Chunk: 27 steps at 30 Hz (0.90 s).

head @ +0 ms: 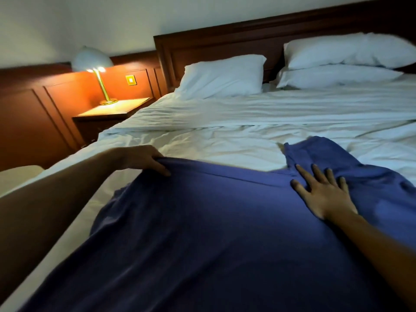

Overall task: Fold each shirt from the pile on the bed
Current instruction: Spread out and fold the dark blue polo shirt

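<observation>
A large blue shirt [213, 221] lies spread over the near part of the bed [247, 122], reaching down to the bottom of the view. My left hand [144, 159] grips the shirt's far left corner, thumb on top and fingers curled under the edge. My right hand [322, 192] lies flat on the cloth with fingers spread, pressing it down beside a rumpled part of the shirt [315, 152] at the right. No other shirts are in view.
Wrinkled white sheets cover the bed. Three white pillows [222, 76] lean on a dark wooden headboard [225, 39]. At the left a lit lamp [94, 64] stands on a wooden nightstand [112, 110] close to the bed's edge.
</observation>
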### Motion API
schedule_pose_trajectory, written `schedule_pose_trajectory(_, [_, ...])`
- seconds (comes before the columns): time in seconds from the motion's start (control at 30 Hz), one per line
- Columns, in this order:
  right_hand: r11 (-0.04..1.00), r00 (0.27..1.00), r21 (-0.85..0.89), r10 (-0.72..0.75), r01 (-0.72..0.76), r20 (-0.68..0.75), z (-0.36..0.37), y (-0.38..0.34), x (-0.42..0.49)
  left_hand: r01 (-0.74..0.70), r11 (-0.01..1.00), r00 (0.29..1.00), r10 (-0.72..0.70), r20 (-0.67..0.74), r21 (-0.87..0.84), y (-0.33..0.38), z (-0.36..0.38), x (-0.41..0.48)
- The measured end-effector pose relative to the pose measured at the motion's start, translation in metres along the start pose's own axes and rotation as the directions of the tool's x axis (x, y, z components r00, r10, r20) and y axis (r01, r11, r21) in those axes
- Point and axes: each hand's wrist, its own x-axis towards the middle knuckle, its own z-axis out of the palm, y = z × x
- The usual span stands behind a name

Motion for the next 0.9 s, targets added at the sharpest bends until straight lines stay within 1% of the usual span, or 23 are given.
schedule_pose_trajectory(0.03, [1.000,1.000,-0.009,0.009,-0.009,0.001,-0.001,-0.001,0.000,0.017,0.997,1.000,-0.016,0.011,-0.081,-0.005,-0.001,-0.006])
schedule_pose_trajectory(0.07, [0.999,1.000,-0.034,0.021,-0.021,-0.004,-0.003,-0.003,-0.001,0.051,0.993,0.996,-0.044,0.072,-0.103,-0.009,-0.001,-0.013])
schedule_pose_trajectory(0.13, [0.993,0.999,-0.115,0.039,-0.042,-0.026,-0.009,-0.008,-0.004,0.119,0.993,0.968,-0.117,0.221,0.003,-0.018,-0.001,-0.022])
schedule_pose_trajectory(0.17, [0.989,0.999,-0.144,0.027,-0.032,-0.036,-0.013,-0.015,-0.008,0.136,0.988,0.957,-0.149,0.249,0.068,-0.024,-0.001,-0.024])
schedule_pose_trajectory(0.2, [0.988,0.999,-0.153,-0.009,0.001,-0.047,-0.017,-0.023,-0.013,0.151,0.982,0.958,-0.173,0.227,0.110,-0.030,-0.003,-0.026])
schedule_pose_trajectory(0.27, [0.990,0.992,-0.085,-0.116,0.112,-0.056,-0.026,-0.052,-0.029,0.148,0.979,0.982,-0.162,0.096,0.142,-0.042,-0.012,-0.030])
schedule_pose_trajectory(0.3, [0.984,0.983,-0.028,-0.177,0.176,-0.044,-0.028,-0.071,-0.038,0.144,0.982,0.989,-0.147,0.019,0.121,-0.050,-0.016,-0.030])
schedule_pose_trajectory(0.37, [0.955,0.955,0.037,-0.296,0.295,0.025,-0.022,-0.108,-0.050,0.150,0.988,0.984,-0.146,-0.103,0.033,-0.062,-0.018,-0.029])
schedule_pose_trajectory(0.43, [0.937,0.931,0.042,-0.350,0.348,0.107,-0.007,-0.135,-0.056,0.176,0.984,0.962,-0.175,-0.210,-0.013,-0.075,-0.013,-0.025])
schedule_pose_trajectory(0.47, [0.937,0.930,0.018,-0.349,0.349,0.117,0.001,-0.143,-0.058,0.207,0.978,0.938,-0.201,-0.284,-0.006,-0.081,-0.008,-0.022])
schedule_pose_trajectory(0.53, [0.946,0.946,-0.060,-0.315,0.320,0.078,0.015,-0.150,-0.059,0.277,0.961,0.862,-0.257,-0.437,-0.019,-0.093,0.004,-0.018])
schedule_pose_trajectory(0.57, [0.952,0.955,-0.077,-0.292,0.295,0.056,0.020,-0.152,-0.059,0.285,0.956,0.821,-0.281,-0.496,-0.070,-0.098,0.011,-0.016])
schedule_pose_trajectory(0.6, [0.958,0.962,-0.082,-0.270,0.273,0.047,0.022,-0.153,-0.060,0.272,0.946,0.795,-0.324,-0.512,-0.176,-0.100,0.018,-0.016])
schedule_pose_trajectory(0.63, [0.963,0.967,-0.084,-0.252,0.255,0.046,0.023,-0.155,-0.059,0.244,0.914,0.799,-0.378,-0.467,-0.323,-0.101,0.024,-0.019])
schedule_pose_trajectory(0.67, [0.966,0.970,-0.089,-0.239,0.242,0.049,0.023,-0.156,-0.059,0.244,0.850,0.833,-0.430,-0.347,-0.466,-0.099,0.029,-0.024])
schedule_pose_trajectory(0.7, [0.968,0.972,-0.096,-0.228,0.232,0.051,0.023,-0.157,-0.058,0.276,0.786,0.880,-0.438,-0.183,-0.553,-0.095,0.032,-0.032])
schedule_pose_trajectory(0.73, [0.969,0.974,-0.104,-0.221,0.225,0.053,0.023,-0.158,-0.058,0.320,0.760,0.912,-0.408,-0.032,-0.565,-0.092,0.035,-0.039])
schedule_pose_trajectory(0.77, [0.969,0.975,-0.107,-0.216,0.220,0.050,0.024,-0.158,-0.058,0.347,0.771,0.925,-0.375,0.061,-0.534,-0.092,0.036,-0.045])
schedule_pose_trajectory(0.83, [0.970,0.976,-0.109,-0.213,0.216,0.037,0.025,-0.159,-0.059,0.359,0.790,0.930,-0.347,0.121,-0.496,-0.096,0.036,-0.051])
schedule_pose_trajectory(0.87, [0.970,0.977,-0.110,-0.213,0.215,0.029,0.026,-0.158,-0.060,0.344,0.774,0.934,-0.339,0.109,-0.532,-0.096,0.035,-0.052])
schedule_pose_trajectory(0.9, [0.971,0.977,-0.109,-0.211,0.212,0.022,0.027,-0.158,-0.061,0.322,0.732,0.934,-0.349,0.076,-0.600,-0.096,0.033,-0.053])
